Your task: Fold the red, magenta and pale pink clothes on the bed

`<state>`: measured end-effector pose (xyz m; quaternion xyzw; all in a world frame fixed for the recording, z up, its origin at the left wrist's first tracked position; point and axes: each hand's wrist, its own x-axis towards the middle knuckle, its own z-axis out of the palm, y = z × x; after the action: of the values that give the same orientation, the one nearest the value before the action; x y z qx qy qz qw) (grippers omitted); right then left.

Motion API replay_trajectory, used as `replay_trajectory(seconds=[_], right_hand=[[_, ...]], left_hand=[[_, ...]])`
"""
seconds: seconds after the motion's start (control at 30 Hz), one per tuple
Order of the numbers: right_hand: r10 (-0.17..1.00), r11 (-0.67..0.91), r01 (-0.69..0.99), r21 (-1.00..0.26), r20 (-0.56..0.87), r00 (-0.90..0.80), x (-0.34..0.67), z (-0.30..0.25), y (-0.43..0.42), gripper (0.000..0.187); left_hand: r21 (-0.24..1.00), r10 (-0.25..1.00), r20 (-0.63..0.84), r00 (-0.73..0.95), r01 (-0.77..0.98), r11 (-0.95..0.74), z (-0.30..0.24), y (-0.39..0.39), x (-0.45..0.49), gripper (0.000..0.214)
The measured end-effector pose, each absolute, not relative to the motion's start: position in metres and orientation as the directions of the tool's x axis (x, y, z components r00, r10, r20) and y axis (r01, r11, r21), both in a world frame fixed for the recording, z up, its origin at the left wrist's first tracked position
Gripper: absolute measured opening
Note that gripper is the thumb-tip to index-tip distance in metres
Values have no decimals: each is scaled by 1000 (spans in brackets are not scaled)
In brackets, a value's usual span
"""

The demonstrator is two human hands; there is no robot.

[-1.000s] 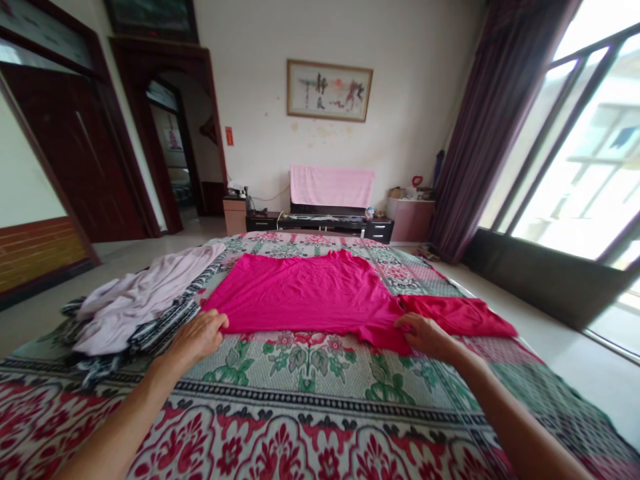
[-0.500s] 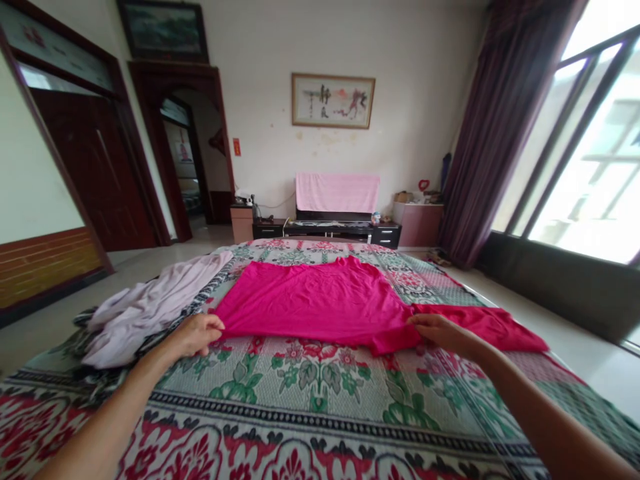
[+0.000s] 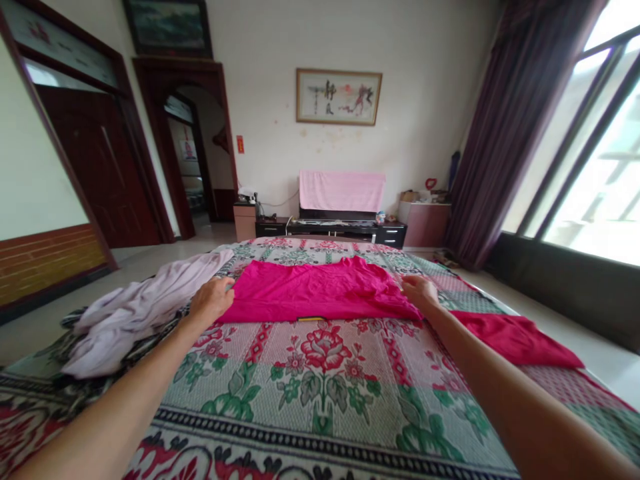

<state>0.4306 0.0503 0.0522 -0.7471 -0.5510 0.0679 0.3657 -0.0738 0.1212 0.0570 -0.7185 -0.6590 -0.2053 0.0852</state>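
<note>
A bright pink garment (image 3: 315,290) lies folded over on the flower-patterned bed cover (image 3: 320,373). My left hand (image 3: 213,299) is closed on the garment's left edge. My right hand (image 3: 419,292) is closed on its right edge, near the far side of the fold. Both arms reach forward across the bed. A thin yellow strip (image 3: 311,319) shows under the near fold line.
A red garment (image 3: 515,337) lies at the right edge of the bed. A pale lilac garment (image 3: 135,310) sits on dark striped clothes at the left. Beyond the bed stand a low black cabinet (image 3: 330,230), a doorway (image 3: 193,167) and a curtained window (image 3: 575,167).
Both hands have carried the near edge of the pink garment away from me and folded it over its far part. The garment looks shorter and the bed cover in front is bare.
</note>
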Motion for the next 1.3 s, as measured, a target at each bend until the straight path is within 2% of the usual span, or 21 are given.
replay_trajectory(seconds=[0.03,0.1,0.23,0.4,0.57,0.87,1.03,1.17,1.3], right_hand=[[848,-156,803,-575,339,408,425,47,46,25],[858,-140,872,-468,383,343,414,38,34,27],[941,67,975,-213,339,9,405,22,10,31],[935,48,994,-93,355,-12,417,3,-3,38],[931,74,989,-125,364,-24,434,-6,-1,43],[929,-31,986,-164,361,89,424,7,-3,36],[919,-2,990,-144,391,58,423,11,-5,32],[931,-20,994,-108,359,58,426,14,-6,30],[957,-23,994,-107,285,53,424,28,-10,25]], left_hand=[[121,904,420,86,981,-149,51,115,-74,36],[84,896,417,150,976,-202,39,101,-77,33],[25,904,375,206,972,-232,19,81,-86,31],[64,896,402,191,970,-235,-2,75,-96,34],[88,875,449,181,966,-244,-15,85,-100,32],[69,879,460,123,982,-173,0,79,-96,31],[226,854,520,2,964,-140,8,76,-91,33],[398,874,476,-96,910,-116,4,84,-96,32],[404,846,518,-123,907,-116,3,86,-102,32]])
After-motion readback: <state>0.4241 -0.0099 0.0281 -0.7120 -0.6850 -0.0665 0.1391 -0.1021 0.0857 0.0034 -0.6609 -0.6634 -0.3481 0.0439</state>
